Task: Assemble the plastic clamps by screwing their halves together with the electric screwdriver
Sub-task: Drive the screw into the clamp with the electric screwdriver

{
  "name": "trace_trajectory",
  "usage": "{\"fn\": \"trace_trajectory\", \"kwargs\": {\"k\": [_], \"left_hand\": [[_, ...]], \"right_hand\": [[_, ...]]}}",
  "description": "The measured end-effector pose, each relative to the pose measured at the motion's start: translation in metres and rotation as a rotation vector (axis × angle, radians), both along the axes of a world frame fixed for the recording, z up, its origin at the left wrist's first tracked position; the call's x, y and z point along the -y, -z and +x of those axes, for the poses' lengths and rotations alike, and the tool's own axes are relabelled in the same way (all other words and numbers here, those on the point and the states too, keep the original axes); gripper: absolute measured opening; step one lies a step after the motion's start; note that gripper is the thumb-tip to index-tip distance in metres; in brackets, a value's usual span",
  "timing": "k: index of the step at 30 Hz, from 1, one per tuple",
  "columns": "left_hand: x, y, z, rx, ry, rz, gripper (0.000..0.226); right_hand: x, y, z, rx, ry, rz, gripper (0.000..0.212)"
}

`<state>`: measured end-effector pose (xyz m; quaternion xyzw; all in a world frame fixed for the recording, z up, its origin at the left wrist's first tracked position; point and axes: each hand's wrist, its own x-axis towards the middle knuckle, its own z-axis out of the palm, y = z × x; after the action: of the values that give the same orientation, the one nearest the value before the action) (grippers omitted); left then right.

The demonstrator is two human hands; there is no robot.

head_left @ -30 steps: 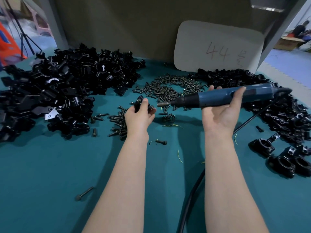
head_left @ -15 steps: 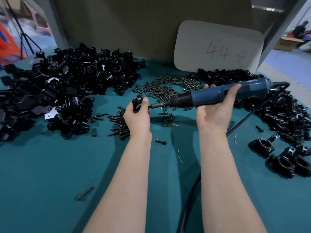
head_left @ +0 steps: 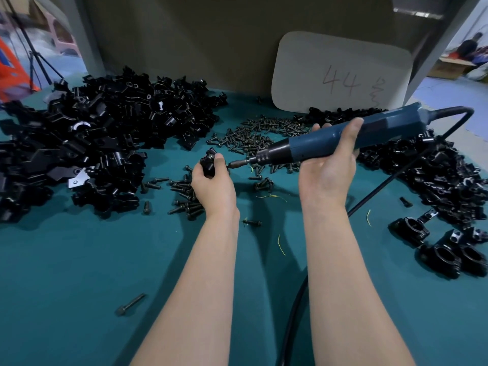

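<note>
while the left hand (head_left: 214,186) grips a black clamp (head_left: 208,165) above the teal surface (head_left: 79,260), the right hand (head_left: 330,170) curls round the blue screwdriver (head_left: 343,137). its bit points left at the clamp, tip just beside it; contact unclear. screws (head_left: 257,133) lie scattered behind the hands. a heap of halves (head_left: 105,133) fills the left, and finished clamps (head_left: 449,256) sit far right.

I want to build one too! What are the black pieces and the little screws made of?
The black pieces look like moulded plastic, slightly glossy: light glints off their curved edges. The screws seem dark metal, with a dull gleam, though they are small.
</note>
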<state>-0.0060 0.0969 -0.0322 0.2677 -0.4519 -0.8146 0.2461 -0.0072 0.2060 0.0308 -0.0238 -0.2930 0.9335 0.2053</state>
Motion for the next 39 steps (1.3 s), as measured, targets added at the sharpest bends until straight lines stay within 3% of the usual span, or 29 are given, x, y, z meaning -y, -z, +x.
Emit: {"fn": "trace_trajectory", "kwargs": {"k": [3, 14, 39], "left_hand": [[-0.003, -0.001, 0.001, 0.023, 0.01, -0.034, 0.009], [0.001, 0.0, 0.002, 0.026, -0.006, -0.079, 0.013], [0.001, 0.0, 0.002, 0.002, -0.042, -0.125, 0.011]], "right_hand": [[0.003, -0.005, 0.003, -0.051, -0.002, 0.04, 0.014], [0.017, -0.009, 0.008, -0.119, 0.025, 0.186, 0.044], [0.026, -0.003, 0.006, -0.007, 0.093, 0.296, 0.048]]}}
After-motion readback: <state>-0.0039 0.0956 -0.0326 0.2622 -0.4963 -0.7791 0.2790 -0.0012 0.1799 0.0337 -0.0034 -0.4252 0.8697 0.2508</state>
